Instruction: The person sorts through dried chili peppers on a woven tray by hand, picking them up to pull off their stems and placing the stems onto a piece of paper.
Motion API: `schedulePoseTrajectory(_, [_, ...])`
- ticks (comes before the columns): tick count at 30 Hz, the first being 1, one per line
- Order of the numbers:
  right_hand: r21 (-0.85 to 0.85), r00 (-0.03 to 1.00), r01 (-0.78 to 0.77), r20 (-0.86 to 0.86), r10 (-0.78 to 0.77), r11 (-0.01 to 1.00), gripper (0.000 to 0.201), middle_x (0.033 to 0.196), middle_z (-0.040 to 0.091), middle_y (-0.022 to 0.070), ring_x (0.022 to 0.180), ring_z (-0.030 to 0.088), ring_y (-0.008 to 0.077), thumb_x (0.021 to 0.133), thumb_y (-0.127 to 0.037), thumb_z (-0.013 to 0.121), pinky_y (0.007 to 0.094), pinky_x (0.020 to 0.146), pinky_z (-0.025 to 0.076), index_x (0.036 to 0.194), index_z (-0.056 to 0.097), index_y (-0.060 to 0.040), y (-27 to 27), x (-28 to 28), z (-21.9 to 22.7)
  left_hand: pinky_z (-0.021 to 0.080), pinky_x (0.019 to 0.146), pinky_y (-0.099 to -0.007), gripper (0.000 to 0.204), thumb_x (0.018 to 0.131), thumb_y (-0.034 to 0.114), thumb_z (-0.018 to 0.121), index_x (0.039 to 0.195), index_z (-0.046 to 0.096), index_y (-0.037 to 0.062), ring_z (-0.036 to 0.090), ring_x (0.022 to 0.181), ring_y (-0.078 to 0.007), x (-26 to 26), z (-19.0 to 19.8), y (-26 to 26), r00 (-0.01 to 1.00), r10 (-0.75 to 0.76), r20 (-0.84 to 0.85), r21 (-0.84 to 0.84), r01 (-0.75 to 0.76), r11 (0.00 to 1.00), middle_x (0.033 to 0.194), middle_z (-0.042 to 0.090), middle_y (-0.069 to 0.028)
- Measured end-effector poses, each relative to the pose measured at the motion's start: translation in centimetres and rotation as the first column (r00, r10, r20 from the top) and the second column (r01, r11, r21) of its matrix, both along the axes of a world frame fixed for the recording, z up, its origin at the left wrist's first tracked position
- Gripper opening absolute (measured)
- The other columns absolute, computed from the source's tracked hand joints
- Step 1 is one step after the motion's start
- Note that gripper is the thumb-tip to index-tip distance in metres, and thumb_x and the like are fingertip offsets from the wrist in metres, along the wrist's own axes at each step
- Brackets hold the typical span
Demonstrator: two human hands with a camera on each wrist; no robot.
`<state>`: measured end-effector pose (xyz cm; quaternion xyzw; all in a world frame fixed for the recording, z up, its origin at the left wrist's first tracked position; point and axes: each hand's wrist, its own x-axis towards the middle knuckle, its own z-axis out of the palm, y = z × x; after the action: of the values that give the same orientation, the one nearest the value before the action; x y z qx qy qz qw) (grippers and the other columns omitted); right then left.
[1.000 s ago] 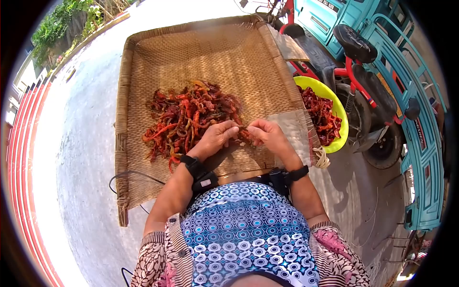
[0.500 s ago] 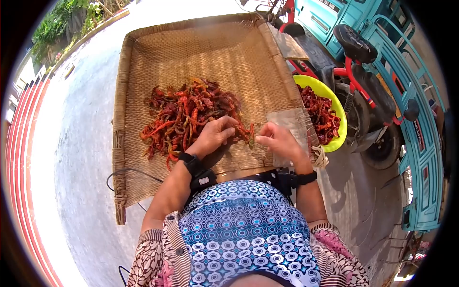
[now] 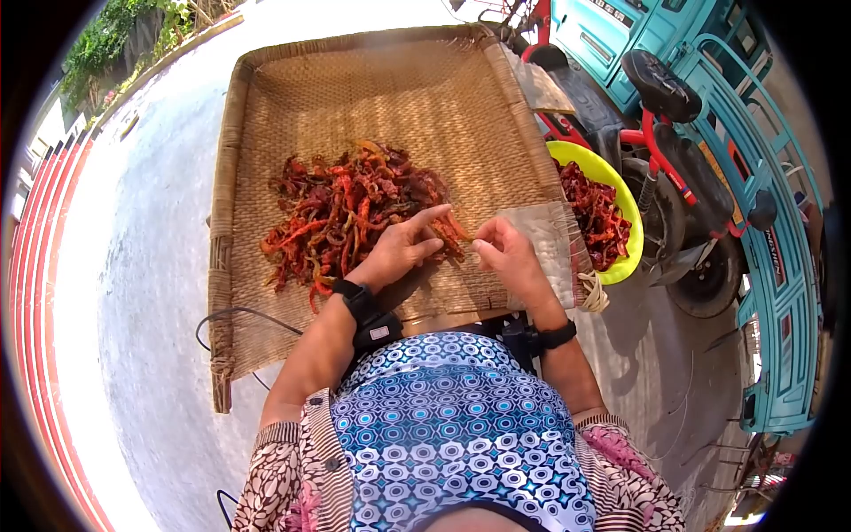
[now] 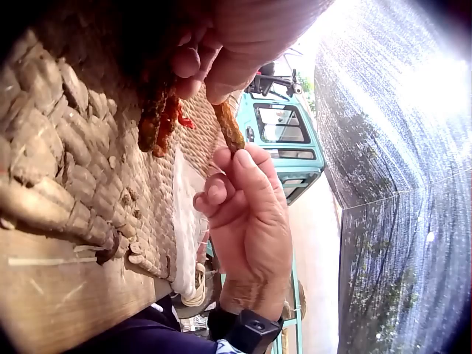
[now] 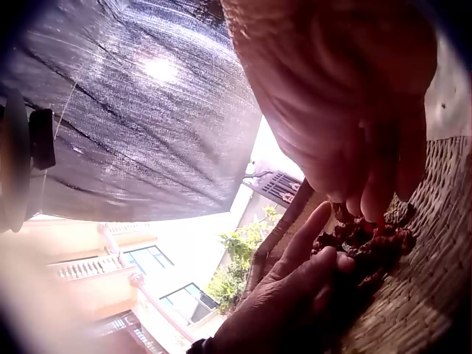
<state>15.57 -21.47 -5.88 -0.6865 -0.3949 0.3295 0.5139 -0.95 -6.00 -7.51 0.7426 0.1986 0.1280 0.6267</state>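
A dried chili pepper (image 4: pixel 230 131), orange-brown and wrinkled, spans the gap between my two hands in the left wrist view. My right hand (image 3: pixel 512 255) pinches its near end between thumb and index finger, the other fingers curled. At the far end are the fingertips of my left hand (image 3: pixel 403 253), its index finger stretched forward and thumb lower, holding the pepper. The left hand's remaining fingers are mostly hidden. Beneath that hand lies a heap of red and brown dried chili peppers (image 3: pixel 341 208), resting on the woven tray (image 3: pixel 355 93).
Right of the tray stands a yellow-green basin (image 3: pixel 631 213) with dark red chili peppers. A pale mat piece (image 3: pixel 536 235) lies on the tray's near right corner. Beyond are a red bike (image 3: pixel 660 146) and a turquoise three-wheeled vehicle (image 3: pixel 789 293). A black cable (image 3: pixel 232 312) crosses the tray's left rim.
The hands were together a second ago, then the right moved away rightward. Now the right pinches a pepper, and the left index finger has straightened and lifted.
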Motion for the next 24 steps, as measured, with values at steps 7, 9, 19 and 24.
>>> schedulePoseTrajectory(7, [0.055, 0.945, -0.168, -0.275, 0.176, 0.984, 0.010, 0.093, 0.066, 0.0040, 0.069, 0.060, 0.0085, 0.097, -0.010, 0.062, 0.0233, 0.065, 0.052, 0.104, 0.056, -0.0049, -0.2, 0.9, -0.9, 0.049, 0.065, -0.0274, 0.034, 0.099, 0.013, 0.060, 0.133, 0.057, 0.0099, 0.056, 0.071, -0.0092, 0.2, -1.4, 0.7, 0.998, -0.057, 0.009, -0.018, 0.057, 0.998, 0.080, 0.062, -0.0016])
schedulePoseTrajectory(9, [0.080, 0.936, -0.038, -0.346, 0.063, 0.996, 0.012, 0.095, 0.068, 0.0045, 0.069, 0.062, 0.0085, 0.097, -0.012, 0.062, 0.0232, 0.065, 0.052, 0.106, 0.056, -0.0054, -1.0, 2.7, -1.2, 0.049, 0.064, -0.0279, 0.034, 0.099, 0.013, 0.059, 0.132, 0.057, 0.0063, 0.057, 0.070, -0.0099, 0.3, -1.2, 0.3, 0.998, -0.014, 0.057, -0.023, 0.015, 1.000, 0.080, 0.062, -0.0026])
schedulePoseTrajectory(19, [0.098, 0.926, 0.221, -0.333, -0.177, 0.970, 0.022, 0.097, 0.068, 0.0015, 0.079, 0.066, 0.0125, 0.095, -0.023, 0.067, 0.0255, 0.063, 0.055, 0.108, 0.060, -0.0077, -2.2, 5.2, -0.8, 0.050, 0.059, -0.0313, 0.025, 0.097, 0.010, 0.060, 0.118, 0.062, -0.0026, 0.061, 0.062, -0.0153, 0.2, 0.6, 0.2, 0.989, 0.077, -0.128, 0.177, -0.053, 0.983, 0.079, 0.065, -0.0105])
schedulePoseTrajectory(24, [-0.220, 0.822, -0.036, 0.548, 0.155, 0.975, 0.020, 0.090, 0.070, 0.0058, 0.082, 0.068, 0.0241, 0.085, -0.024, 0.070, 0.0356, 0.069, 0.053, 0.094, 0.067, -0.0067, 0.3, -0.1, -0.9, 0.051, 0.059, -0.0302, 0.022, 0.096, 0.010, 0.061, 0.114, 0.062, -0.0035, 0.062, 0.064, -0.0153, 0.2, 0.6, 0.0, 0.989, 0.113, -0.100, 0.181, -0.094, 0.979, 0.080, 0.066, -0.0108])
